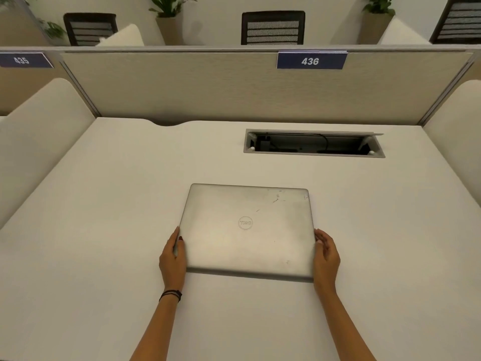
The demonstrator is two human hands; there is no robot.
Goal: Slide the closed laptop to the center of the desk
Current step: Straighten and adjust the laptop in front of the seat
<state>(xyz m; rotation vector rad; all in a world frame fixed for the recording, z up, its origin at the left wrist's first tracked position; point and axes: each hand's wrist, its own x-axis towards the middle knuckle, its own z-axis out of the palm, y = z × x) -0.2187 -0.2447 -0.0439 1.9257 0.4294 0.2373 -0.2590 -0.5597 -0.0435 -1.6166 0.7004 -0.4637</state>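
Observation:
A closed silver laptop [247, 230] with a round logo on its lid lies flat on the pale desk [104, 230], roughly in the middle of the desktop. My left hand [173, 259] presses against the laptop's left edge near its front corner, fingers along the side. My right hand [326, 257] holds the right edge near the other front corner. Both hands grip the laptop from the sides; the fingertips under the edges are hidden.
An open cable hatch [313, 143] is sunk into the desk behind the laptop, to the right. A beige partition [234, 87] with a blue "436" label [311, 60] closes the back. Cream side panels [39, 131] flank both sides. Chairs and potted plants stand beyond.

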